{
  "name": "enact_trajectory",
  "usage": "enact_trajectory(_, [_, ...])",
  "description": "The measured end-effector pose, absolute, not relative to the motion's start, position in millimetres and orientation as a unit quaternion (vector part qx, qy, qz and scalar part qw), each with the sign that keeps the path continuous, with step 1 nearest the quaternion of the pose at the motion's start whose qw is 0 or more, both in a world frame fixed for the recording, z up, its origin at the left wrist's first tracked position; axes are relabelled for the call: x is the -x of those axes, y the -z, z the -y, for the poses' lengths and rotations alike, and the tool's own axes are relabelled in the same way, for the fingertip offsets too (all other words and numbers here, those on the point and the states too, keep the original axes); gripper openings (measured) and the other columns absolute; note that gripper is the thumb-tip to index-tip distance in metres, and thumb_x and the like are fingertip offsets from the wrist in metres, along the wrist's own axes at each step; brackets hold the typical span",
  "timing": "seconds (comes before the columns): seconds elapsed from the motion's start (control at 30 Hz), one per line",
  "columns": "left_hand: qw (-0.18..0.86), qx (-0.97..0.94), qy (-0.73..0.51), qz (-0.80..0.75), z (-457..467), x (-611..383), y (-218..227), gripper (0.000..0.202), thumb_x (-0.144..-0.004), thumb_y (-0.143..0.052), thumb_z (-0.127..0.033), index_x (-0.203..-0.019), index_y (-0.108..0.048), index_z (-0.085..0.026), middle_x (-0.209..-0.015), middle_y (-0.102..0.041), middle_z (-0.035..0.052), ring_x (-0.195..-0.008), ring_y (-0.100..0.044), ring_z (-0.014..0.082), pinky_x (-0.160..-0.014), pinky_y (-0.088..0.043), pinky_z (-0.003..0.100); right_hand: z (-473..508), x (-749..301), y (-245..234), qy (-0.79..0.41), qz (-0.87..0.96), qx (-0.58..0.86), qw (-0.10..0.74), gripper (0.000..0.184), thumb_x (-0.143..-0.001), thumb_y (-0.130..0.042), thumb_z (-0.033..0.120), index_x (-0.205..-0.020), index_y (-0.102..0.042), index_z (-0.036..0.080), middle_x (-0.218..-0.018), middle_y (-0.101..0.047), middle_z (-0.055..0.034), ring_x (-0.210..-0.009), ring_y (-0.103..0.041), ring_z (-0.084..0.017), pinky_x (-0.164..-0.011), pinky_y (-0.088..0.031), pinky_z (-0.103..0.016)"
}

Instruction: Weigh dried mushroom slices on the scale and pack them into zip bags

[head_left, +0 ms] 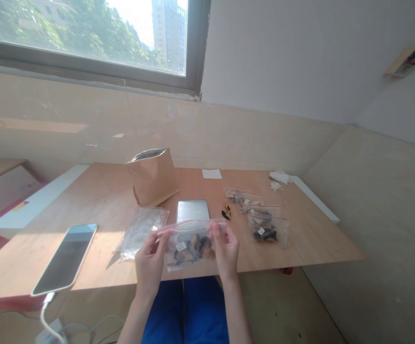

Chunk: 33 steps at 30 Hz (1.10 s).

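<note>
Entry: 1 zip bag (190, 247) of dark dried pieces, held up over the near edge of the wooden table (96, 203), its top taut and level, pinched at each end by left hand (150, 263) and right hand (226, 251); more small bags (264, 224) lie far right.

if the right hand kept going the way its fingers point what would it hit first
Beyond the bag it already pinches, the right hand would probably meet the silver slab first, near its right edge. Depth is unclear, and the dark pieces lie just right of that line, so they could come first.
</note>
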<state>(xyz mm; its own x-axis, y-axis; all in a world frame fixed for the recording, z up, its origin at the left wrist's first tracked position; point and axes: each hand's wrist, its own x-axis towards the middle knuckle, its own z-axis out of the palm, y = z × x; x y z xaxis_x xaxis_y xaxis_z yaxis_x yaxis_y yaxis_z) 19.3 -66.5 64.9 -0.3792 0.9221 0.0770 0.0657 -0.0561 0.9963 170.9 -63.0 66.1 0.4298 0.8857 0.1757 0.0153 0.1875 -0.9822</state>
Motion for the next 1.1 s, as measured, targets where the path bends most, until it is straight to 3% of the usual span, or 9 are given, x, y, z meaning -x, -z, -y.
enact_trajectory(0.17, [0.376, -0.402, -0.597, -0.584, 70.9, -21.1, -75.1, 0.035, -0.069, -0.063, -0.049, -0.082, -0.064, -0.017, -0.06, -0.064, 0.0012, -0.056, -0.062, 0.0157, -0.049, -0.047, 0.022, 64.7, -171.7, -68.6, -0.329, 0.412, 0.549, 0.649, 0.028, -0.077, -0.059, 0.043, -0.076, -0.065, 0.016, -0.071, -0.066, -0.0035, -0.067, -0.06, -0.015, -0.063, -0.048, -0.025])
enact_trajectory(0.37, [0.385, -0.389, -0.618, -0.564, 67.7, -24.3, -74.7, 0.033, -0.073, -0.06, -0.048, -0.08, -0.062, -0.016, -0.067, -0.066, 0.0019, -0.061, -0.063, 0.0146, -0.054, -0.049, 0.021, 60.9, -168.6, -64.4, -0.373, 0.412, 0.52, 0.648, 0.031, -0.076, -0.06, 0.047, -0.071, -0.064, 0.017, -0.072, -0.067, -0.0032, -0.072, -0.063, -0.016, -0.07, -0.049, -0.027])
enact_trajectory(0.5, [0.404, -0.384, -0.615, -0.558, 66.1, -25.5, -69.7, 0.034, -0.074, -0.059, -0.049, -0.081, -0.062, -0.016, -0.072, -0.067, 0.0024, -0.066, -0.062, 0.015, -0.057, -0.049, 0.022, 58.3, -163.9, -57.1, -0.413, 0.39, 0.522, 0.636, 0.033, -0.07, -0.066, 0.048, -0.079, -0.066, 0.017, -0.074, -0.069, -0.0036, -0.071, -0.064, -0.016, -0.068, -0.05, -0.027])
enact_trajectory(0.77, [0.382, -0.432, -0.585, -0.571, 64.9, -22.1, -64.0, 0.032, -0.072, -0.063, -0.046, -0.085, -0.066, -0.016, -0.079, -0.069, 0.0038, -0.077, -0.063, 0.0179, -0.071, -0.05, 0.027, 55.5, -164.5, -52.7, -0.432, 0.365, 0.529, 0.632, 0.031, -0.068, -0.069, 0.046, -0.077, -0.068, 0.015, -0.072, -0.069, -0.0037, -0.068, -0.064, -0.016, -0.066, -0.05, -0.027])
enact_trajectory(1.1, [0.379, -0.441, -0.606, -0.543, 65.4, -24.4, -65.1, 0.031, -0.074, -0.06, -0.046, -0.075, -0.064, -0.015, -0.073, -0.067, 0.0038, -0.07, -0.062, 0.0158, -0.064, -0.051, 0.025, 56.5, -167.0, -54.3, -0.461, 0.441, 0.438, 0.633, 0.02, -0.073, -0.067, 0.039, -0.076, -0.07, 0.019, -0.083, -0.069, -0.0039, -0.079, -0.064, -0.017, -0.074, -0.049, -0.029])
